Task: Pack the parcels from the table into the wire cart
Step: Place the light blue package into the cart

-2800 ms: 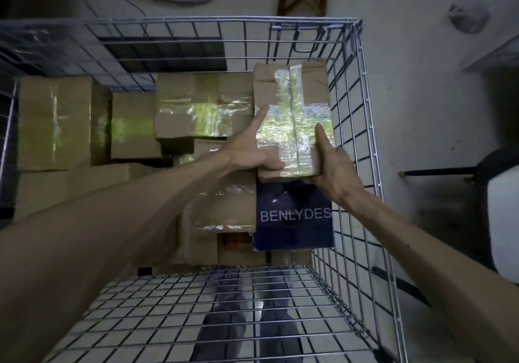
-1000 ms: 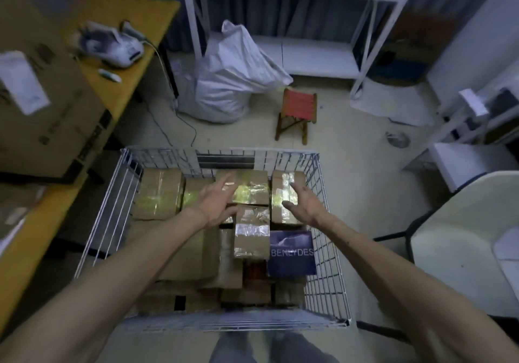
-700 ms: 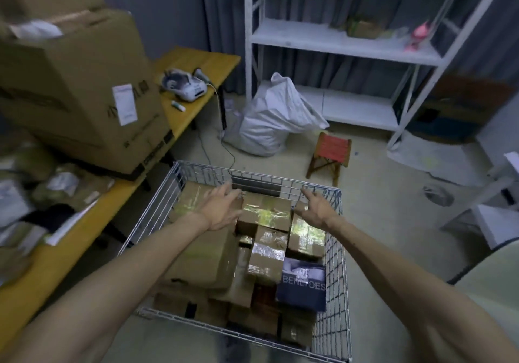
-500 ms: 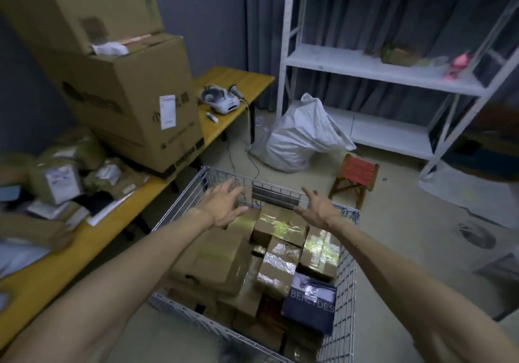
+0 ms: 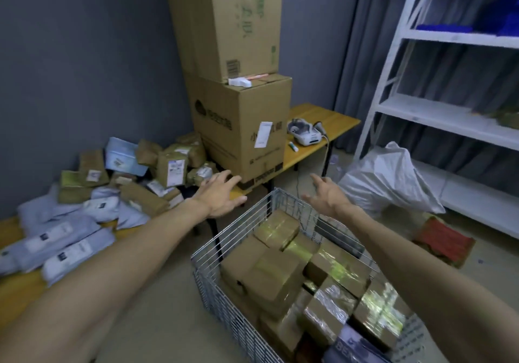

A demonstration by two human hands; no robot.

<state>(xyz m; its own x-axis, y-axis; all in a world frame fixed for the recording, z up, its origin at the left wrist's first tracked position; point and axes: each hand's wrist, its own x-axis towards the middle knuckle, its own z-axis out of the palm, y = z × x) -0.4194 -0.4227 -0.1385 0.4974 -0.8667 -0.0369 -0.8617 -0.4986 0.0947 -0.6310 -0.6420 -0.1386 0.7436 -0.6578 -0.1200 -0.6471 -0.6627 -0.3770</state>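
Cartons point(image 5: 241, 127) first, two big ones stacked on the yellow desk point(image 5: 323, 115), towering over everything. Lower right sits the wire cart point(image 5: 224, 253), already well loaded with taped brown boxes point(image 5: 280, 275), though there looks to be room on top. Parcels point(image 5: 168, 166) wait in a loose heap on the desk, left of the cartons: brown wrapped ones at the back, grey mailers point(image 5: 70, 239) spilling toward the near edge. Now the hands: left grip point(image 5: 219, 194) is out over the desk edge, fingers spread and holding nothing, just beside the nearest brown parcels; right grip point(image 5: 327, 194) hovers above the cart's far corner, fingers loose, empty too. So the heap lies left of the left grip and well apart from the right one, which makes the left plainly the nearer. A long brown parcel point(image 5: 143, 200) lies slantwise close by, its long axis running far-left to near-right, so I'd expect a leftward reach and a grasp across its narrow side.
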